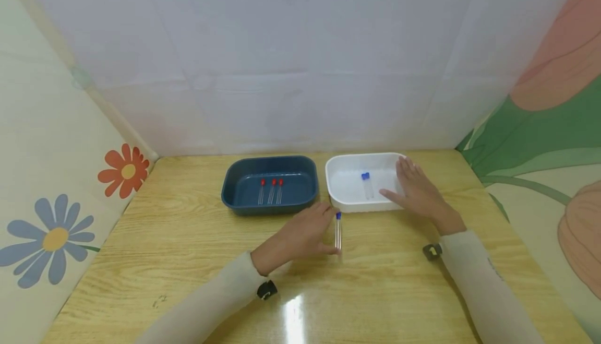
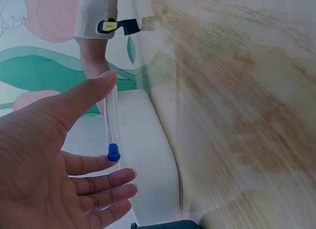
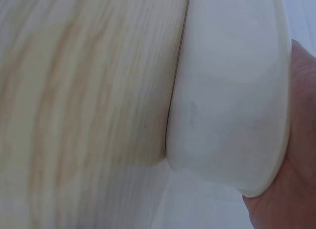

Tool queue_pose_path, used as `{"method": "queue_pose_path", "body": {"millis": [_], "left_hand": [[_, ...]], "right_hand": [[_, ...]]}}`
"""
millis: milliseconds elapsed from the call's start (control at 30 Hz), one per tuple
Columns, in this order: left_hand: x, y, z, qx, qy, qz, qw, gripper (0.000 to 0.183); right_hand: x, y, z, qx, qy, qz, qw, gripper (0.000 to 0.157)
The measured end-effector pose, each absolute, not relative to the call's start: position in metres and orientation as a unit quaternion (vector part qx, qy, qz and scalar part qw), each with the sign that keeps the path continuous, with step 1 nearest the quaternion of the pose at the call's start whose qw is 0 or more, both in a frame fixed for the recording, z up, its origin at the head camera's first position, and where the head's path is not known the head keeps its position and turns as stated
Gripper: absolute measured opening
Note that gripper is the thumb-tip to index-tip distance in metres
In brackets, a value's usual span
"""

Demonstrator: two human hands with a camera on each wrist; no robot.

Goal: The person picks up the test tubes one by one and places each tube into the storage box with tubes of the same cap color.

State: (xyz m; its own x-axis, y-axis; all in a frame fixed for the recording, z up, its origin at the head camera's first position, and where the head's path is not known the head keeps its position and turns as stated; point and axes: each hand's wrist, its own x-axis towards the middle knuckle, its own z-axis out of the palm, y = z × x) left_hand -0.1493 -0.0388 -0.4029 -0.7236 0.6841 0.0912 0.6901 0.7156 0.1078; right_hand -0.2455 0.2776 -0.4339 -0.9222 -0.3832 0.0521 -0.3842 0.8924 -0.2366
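Observation:
My left hand (image 1: 305, 232) pinches a clear tube with a blue cap (image 1: 338, 216) lengthwise, thumb at the bottom end and index finger at the cap. In the left wrist view, the blue cap (image 2: 113, 152) points downward and the other fingers are loosely extended. The tube is in front of the white tray (image 1: 361, 207). Over that tray's right side lies my right hand (image 1: 419, 192), fingers straight along the rim and thumb reaching inward. Two blue-capped tubes (image 1: 366, 182) lie inside the white tray. The right wrist view shows the tray's outer wall (image 3: 227, 100) with the palm against its rim.
A dark blue tray (image 1: 269, 210) stands left of the white one, with three red-capped tubes (image 1: 271, 190) inside. Both trays sit near the back of the wooden table (image 1: 188, 260), before a white cloth backdrop (image 1: 300, 72). Flower-patterned panels (image 1: 56, 239) flank the sides.

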Motion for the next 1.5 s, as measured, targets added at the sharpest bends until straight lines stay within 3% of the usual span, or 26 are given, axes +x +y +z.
{"method": "queue_pose_path", "body": {"millis": [600, 900, 1500], "left_hand": [[-0.157, -0.036, -0.400, -0.393, -0.913, -0.099, 0.048, 0.108], [-0.161, -0.034, -0.397, -0.389, -0.916, -0.082, 0.051, 0.091], [-0.172, -0.032, -0.393, -0.388, -0.916, -0.090, 0.049, 0.090]], "right_hand": [[-0.246, 0.278, -0.435, 0.199, -0.972, 0.123, 0.003, 0.100], [-0.246, 0.278, -0.434, 0.199, -0.973, 0.119, 0.002, 0.099], [-0.244, 0.278, -0.433, 0.200, -0.971, 0.127, 0.002, 0.099]]}}
